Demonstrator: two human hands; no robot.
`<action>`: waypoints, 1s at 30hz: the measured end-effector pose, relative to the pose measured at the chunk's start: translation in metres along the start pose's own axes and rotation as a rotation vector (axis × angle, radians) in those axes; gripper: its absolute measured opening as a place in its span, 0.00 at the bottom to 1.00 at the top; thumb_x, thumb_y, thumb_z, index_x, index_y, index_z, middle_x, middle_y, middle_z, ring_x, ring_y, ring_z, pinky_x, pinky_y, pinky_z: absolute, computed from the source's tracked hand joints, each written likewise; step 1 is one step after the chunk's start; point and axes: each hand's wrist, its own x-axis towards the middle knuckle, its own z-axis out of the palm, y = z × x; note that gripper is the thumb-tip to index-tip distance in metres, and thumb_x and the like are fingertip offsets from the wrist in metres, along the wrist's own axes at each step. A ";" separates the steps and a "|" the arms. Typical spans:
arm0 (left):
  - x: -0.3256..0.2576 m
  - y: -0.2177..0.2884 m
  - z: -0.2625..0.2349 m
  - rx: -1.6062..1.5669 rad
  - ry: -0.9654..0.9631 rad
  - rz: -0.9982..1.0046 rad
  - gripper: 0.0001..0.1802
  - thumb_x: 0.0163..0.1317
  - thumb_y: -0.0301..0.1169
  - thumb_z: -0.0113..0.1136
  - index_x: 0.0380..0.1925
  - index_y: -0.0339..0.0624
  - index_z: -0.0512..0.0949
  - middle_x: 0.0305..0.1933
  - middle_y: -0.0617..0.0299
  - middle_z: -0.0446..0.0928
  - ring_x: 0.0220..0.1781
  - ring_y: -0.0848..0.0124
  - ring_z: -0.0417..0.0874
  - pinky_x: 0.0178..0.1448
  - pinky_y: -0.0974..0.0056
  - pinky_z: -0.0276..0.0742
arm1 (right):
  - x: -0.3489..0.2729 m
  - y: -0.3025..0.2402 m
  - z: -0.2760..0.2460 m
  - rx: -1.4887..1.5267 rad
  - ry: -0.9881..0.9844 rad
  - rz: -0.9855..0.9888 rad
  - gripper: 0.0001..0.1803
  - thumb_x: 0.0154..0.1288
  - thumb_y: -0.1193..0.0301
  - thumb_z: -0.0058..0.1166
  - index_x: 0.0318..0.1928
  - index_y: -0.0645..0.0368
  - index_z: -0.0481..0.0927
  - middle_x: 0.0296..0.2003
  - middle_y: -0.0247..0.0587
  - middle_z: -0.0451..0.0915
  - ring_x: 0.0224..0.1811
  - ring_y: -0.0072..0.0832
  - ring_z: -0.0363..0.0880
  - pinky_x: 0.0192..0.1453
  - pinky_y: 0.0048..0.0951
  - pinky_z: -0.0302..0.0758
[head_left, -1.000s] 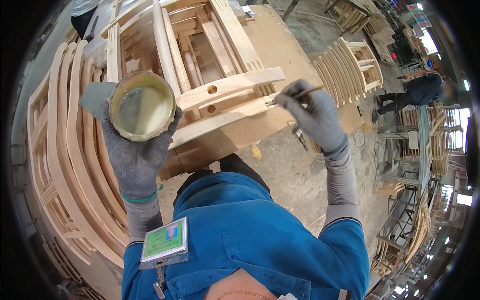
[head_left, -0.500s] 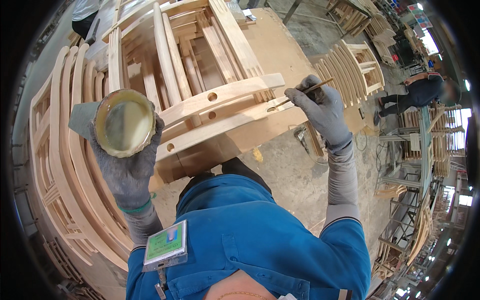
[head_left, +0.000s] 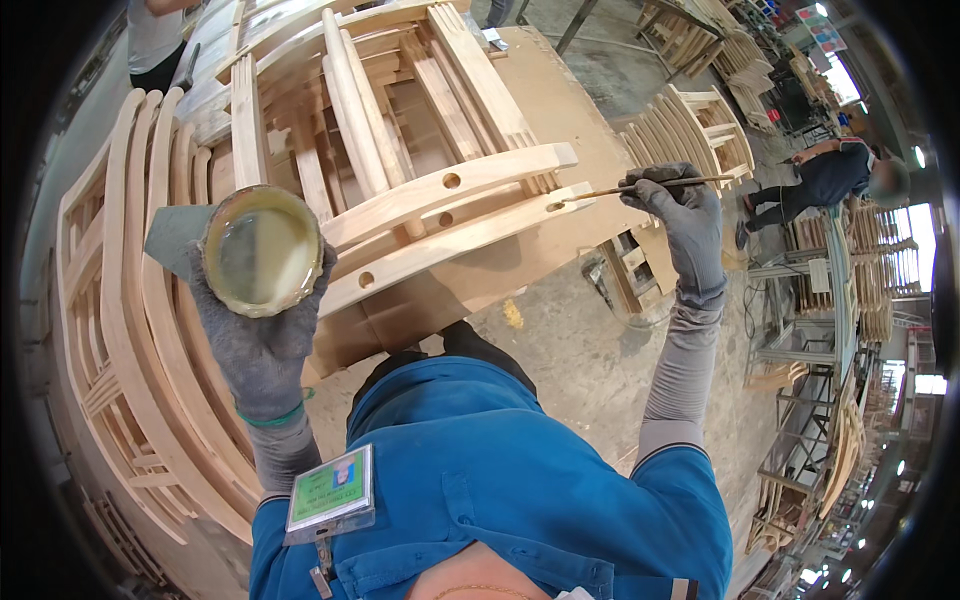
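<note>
My left hand (head_left: 262, 355), in a grey glove, is closed around a round cup (head_left: 258, 306) with a crusted rim, holding a pale, milky liquid. A flat grey piece (head_left: 176, 240) juts out at the cup's left; how it is attached is hidden. My right hand (head_left: 690, 225), also gloved, pinches a thin stick (head_left: 600, 192), nearly level. Its left tip is at the slot near the right end of a curved wooden rail (head_left: 440, 250); whether it is inside, I cannot tell. A second curved rail (head_left: 400, 203) with a round hole lies just beyond.
Behind the rails are stacked wooden frames (head_left: 355, 110) on a cardboard-covered surface (head_left: 560, 110). More curved frames (head_left: 125, 300) stand close on my left. Slatted wooden parts (head_left: 665, 130) are farther right. One person (head_left: 825, 175) stands at the right, another (head_left: 155, 45) at the far left.
My right hand has shifted right and a little down, and the stick has swung from a steep slant to nearly level. My left hand still holds the cup, slightly farther right in view.
</note>
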 end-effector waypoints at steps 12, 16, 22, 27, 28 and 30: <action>-0.033 -0.001 -0.030 0.627 -0.354 0.089 0.33 0.61 0.39 0.56 0.63 0.41 0.56 0.62 0.52 0.65 0.62 0.61 0.69 0.67 0.58 0.65 | -0.106 0.017 0.043 -0.178 0.615 -0.369 0.08 0.66 0.73 0.51 0.40 0.67 0.76 0.32 0.41 0.78 0.32 0.22 0.77 0.35 0.22 0.78; -0.043 -0.022 -0.046 1.023 -0.424 0.658 0.47 0.50 0.29 0.68 0.66 0.37 0.49 0.64 0.46 0.62 0.65 0.58 0.65 0.68 0.58 0.62 | -0.152 0.051 -0.002 -0.187 0.456 -0.470 0.21 0.70 0.73 0.44 0.61 0.65 0.66 0.44 0.41 0.73 0.38 0.24 0.75 0.43 0.20 0.73; -0.051 -0.022 -0.038 -0.097 -0.157 -0.151 0.27 0.64 0.48 0.48 0.58 0.45 0.64 0.52 0.62 0.72 0.54 0.71 0.74 0.56 0.62 0.74 | -0.172 0.024 0.018 0.245 0.476 -0.275 0.18 0.70 0.72 0.44 0.55 0.70 0.68 0.48 0.45 0.75 0.50 0.30 0.75 0.59 0.24 0.74; -0.073 -0.019 -0.049 -0.428 -0.390 -0.399 0.27 0.67 0.42 0.48 0.63 0.43 0.61 0.60 0.61 0.67 0.61 0.68 0.69 0.64 0.62 0.68 | -0.199 0.012 0.021 0.211 0.467 -0.285 0.18 0.70 0.71 0.43 0.55 0.71 0.69 0.52 0.50 0.74 0.54 0.33 0.74 0.59 0.24 0.75; -0.076 -0.028 -0.056 -0.317 -0.412 -0.334 0.29 0.65 0.37 0.50 0.64 0.41 0.57 0.62 0.60 0.63 0.64 0.66 0.66 0.67 0.62 0.63 | -0.203 0.014 0.027 0.197 0.486 -0.265 0.18 0.70 0.71 0.44 0.54 0.71 0.69 0.52 0.50 0.74 0.54 0.32 0.74 0.58 0.24 0.75; -0.092 -0.039 -0.070 -0.024 -0.438 -0.107 0.34 0.60 0.30 0.54 0.65 0.38 0.53 0.66 0.56 0.58 0.67 0.62 0.62 0.70 0.62 0.58 | -0.219 0.006 0.056 0.260 0.491 -0.188 0.19 0.69 0.70 0.45 0.55 0.70 0.70 0.52 0.50 0.74 0.53 0.31 0.75 0.56 0.23 0.75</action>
